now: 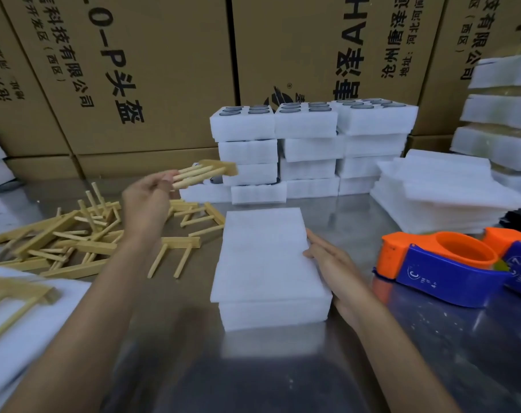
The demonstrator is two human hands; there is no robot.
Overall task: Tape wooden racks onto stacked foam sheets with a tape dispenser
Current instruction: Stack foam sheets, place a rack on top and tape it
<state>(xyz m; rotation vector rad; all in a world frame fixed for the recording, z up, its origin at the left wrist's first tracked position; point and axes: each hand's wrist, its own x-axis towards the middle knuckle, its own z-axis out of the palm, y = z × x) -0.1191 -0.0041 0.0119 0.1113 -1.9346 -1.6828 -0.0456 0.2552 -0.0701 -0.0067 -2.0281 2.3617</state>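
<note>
Bringing a wooden rack to the foam stack

Near centre, the right hand (pixel 327 260) is lying flat-fingered against the stacked foam sheets (pixel 268 263); the tape dispenser (pixel 438 263) is sitting untouched just right. Farther left, the left hand (pixel 147 201) is pinching a wooden rack (pixel 205 172), likely needing placing on the foam before taping.

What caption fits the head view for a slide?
Left hand lifts a wooden rack while right hand steadies stacked foam sheets; tape dispenser waits nearby.

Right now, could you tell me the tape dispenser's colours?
The tape dispenser is orange and blue, seen in the head view.
</note>
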